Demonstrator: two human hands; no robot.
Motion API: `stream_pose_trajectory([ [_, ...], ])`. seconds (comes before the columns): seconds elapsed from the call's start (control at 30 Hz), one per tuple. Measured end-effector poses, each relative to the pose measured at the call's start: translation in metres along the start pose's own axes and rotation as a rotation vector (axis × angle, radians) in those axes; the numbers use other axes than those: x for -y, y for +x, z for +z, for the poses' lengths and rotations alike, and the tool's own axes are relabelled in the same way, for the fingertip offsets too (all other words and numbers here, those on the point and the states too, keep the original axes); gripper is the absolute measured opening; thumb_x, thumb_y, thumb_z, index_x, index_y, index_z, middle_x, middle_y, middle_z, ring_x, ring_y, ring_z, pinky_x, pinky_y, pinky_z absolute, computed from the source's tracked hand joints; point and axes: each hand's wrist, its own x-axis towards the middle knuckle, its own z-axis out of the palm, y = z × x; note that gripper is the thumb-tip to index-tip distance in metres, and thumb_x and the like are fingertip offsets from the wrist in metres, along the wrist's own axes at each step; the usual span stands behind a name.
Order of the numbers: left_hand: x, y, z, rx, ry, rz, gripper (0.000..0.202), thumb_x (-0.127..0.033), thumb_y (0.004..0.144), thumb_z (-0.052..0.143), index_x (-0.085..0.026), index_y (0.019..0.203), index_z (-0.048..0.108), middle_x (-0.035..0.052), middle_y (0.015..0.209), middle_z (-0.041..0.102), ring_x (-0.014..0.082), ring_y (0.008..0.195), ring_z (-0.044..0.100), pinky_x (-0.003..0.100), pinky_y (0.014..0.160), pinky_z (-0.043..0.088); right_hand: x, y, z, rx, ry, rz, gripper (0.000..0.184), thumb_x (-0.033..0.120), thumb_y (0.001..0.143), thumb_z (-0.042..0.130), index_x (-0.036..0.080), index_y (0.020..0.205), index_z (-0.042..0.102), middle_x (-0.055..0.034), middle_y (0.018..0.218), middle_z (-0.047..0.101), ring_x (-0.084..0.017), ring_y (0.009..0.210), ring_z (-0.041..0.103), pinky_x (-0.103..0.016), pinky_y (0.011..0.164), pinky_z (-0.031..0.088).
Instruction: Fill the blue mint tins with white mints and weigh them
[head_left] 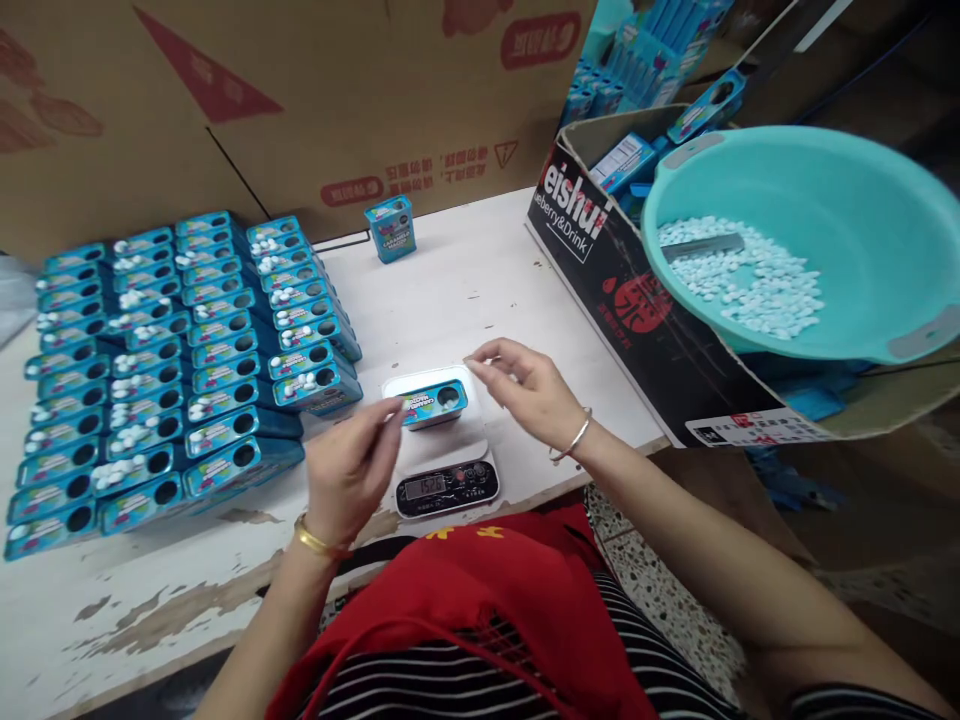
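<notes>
A small blue tin [433,402] lies flat on the white platform of a digital kitchen scale [444,482] near the table's front edge. My left hand [346,470] has its fingertips pinched on the tin's left end. My right hand [529,390] hovers just right of the tin, its fingers loosely curled and apart, holding nothing that I can see. The scale's display is lit.
Rows of several like blue tins [180,360], some with white tablets on top, cover the table's left. One tin [391,228] stands upright at the back. A teal basin [810,240] of white tablets rests on a cardboard box [637,300] at the right. Big cartons stand behind.
</notes>
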Motion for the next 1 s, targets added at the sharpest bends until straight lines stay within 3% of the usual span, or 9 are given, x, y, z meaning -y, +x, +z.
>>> stream_pose_trajectory([
  [0.1, -0.009, 0.015, 0.009, 0.109, 0.011, 0.156, 0.018, -0.021, 0.089, 0.058, -0.015, 0.102, 0.068, 0.0061, 0.090, 0.075, 0.0130, 0.073, 0.069, 0.021, 0.066, 0.052, -0.023, -0.016, -0.007, -0.028, 0.133, 0.161, 0.027, 0.045, 0.089, 0.052, 0.020, 0.081, 0.052, 0.0077, 0.053, 0.038, -0.009, 0.048, 0.034, -0.024, 0.050, 0.030],
  [0.17, -0.010, 0.018, 0.012, 0.138, -0.013, 0.138, 0.019, -0.022, 0.089, 0.057, -0.015, 0.103, 0.068, 0.0062, 0.090, 0.075, 0.0126, 0.070, 0.069, 0.021, 0.064, 0.051, -0.035, -0.031, -0.008, -0.028, 0.039, 0.154, 0.025, 0.044, 0.088, 0.054, 0.019, 0.084, 0.054, 0.0061, 0.057, 0.043, -0.010, 0.052, 0.040, -0.024, 0.054, 0.034],
  [0.27, -0.007, 0.014, 0.006, 0.090, -0.062, -0.012, 0.017, -0.023, 0.088, 0.060, -0.016, 0.100, 0.070, 0.0036, 0.081, 0.074, 0.0089, 0.060, 0.063, 0.019, 0.058, 0.048, -0.043, -0.051, 0.000, 0.059, -0.241, 0.083, 0.021, 0.038, 0.091, 0.052, 0.020, 0.100, 0.057, 0.0014, 0.068, 0.056, -0.013, 0.062, 0.052, -0.026, 0.062, 0.038],
  [0.37, 0.001, 0.000, -0.004, 0.016, -0.075, -0.209, 0.016, -0.026, 0.087, 0.060, -0.017, 0.094, 0.071, 0.0005, 0.073, 0.070, 0.0061, 0.052, 0.054, 0.018, 0.053, 0.043, -0.045, -0.057, 0.014, 0.215, -0.550, 0.064, 0.023, 0.032, 0.095, 0.046, 0.020, 0.112, 0.056, -0.0040, 0.079, 0.066, -0.016, 0.065, 0.058, -0.026, 0.060, 0.035],
  [0.53, 0.017, -0.032, -0.012, 0.027, -0.062, -0.483, 0.022, -0.035, 0.087, 0.059, -0.018, 0.092, 0.071, -0.0023, 0.063, 0.062, 0.0063, 0.048, 0.047, 0.019, 0.049, 0.039, -0.041, -0.051, 0.028, 0.377, -0.877, 0.074, 0.019, 0.024, 0.097, 0.042, 0.018, 0.105, 0.059, -0.0097, 0.089, 0.072, -0.018, 0.068, 0.062, -0.026, 0.053, 0.028],
  [0.8, 0.028, -0.051, -0.017, 0.006, -0.064, -0.562, 0.024, -0.038, 0.086, 0.059, -0.017, 0.089, 0.071, -0.0042, 0.054, 0.054, 0.0078, 0.048, 0.048, 0.020, 0.050, 0.039, 0.018, -0.043, 0.011, 0.173, -0.599, -0.166, 0.026, 0.032, 0.100, 0.036, 0.018, 0.100, 0.058, -0.0049, 0.078, 0.067, -0.014, 0.064, 0.058, -0.027, 0.060, 0.037],
  [0.9, 0.030, -0.050, -0.018, 0.015, -0.061, -0.543, 0.024, -0.037, 0.086, 0.059, -0.017, 0.091, 0.071, -0.0039, 0.055, 0.055, 0.0079, 0.049, 0.049, 0.020, 0.051, 0.039, 0.028, -0.022, 0.010, 0.165, -0.636, -0.138, 0.018, 0.031, 0.095, 0.046, 0.018, 0.099, 0.058, -0.0053, 0.081, 0.066, -0.015, 0.066, 0.055, -0.028, 0.060, 0.034],
  [1.0, 0.032, -0.053, -0.018, 0.020, -0.059, -0.531, 0.025, -0.038, 0.086, 0.058, -0.017, 0.091, 0.071, -0.0033, 0.057, 0.057, 0.0079, 0.049, 0.049, 0.020, 0.051, 0.040, 0.025, -0.001, 0.011, 0.142, -0.500, -0.098, 0.021, 0.037, 0.094, 0.049, 0.018, 0.090, 0.056, -0.0012, 0.072, 0.058, -0.013, 0.063, 0.048, -0.027, 0.061, 0.034],
])
